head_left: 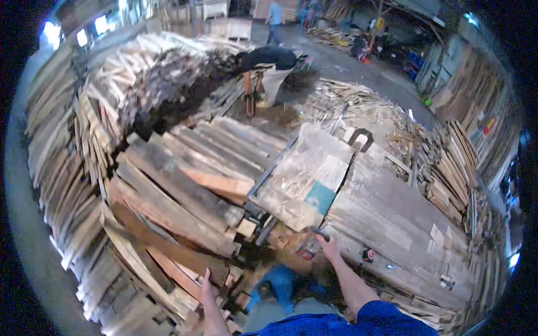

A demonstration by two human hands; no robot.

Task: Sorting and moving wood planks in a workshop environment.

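Observation:
My left hand [209, 290] is at the near end of a long brown wooden plank [179, 252], thumb on top and fingers closed round its edge, partly hidden. The plank slants away to the left over other boards. In front of me my right hand [329, 247] is closed on the dark handle of a hand tool [307, 246] with a grey and red body, blurred, its exact kind unclear. The tool hangs beside the near edge of a wooden worktable [386, 210]. A small black and orange tape measure [368, 255] lies on the tabletop to its right.
Stacked planks [185, 168] fill the left and middle; a tall lumber pile [56, 168] rises at far left. A worn board with a teal patch [320, 197] lies on the table. Ahead, another person [272, 59] bends over. Scrap wood [358, 101] is heaped beyond the table.

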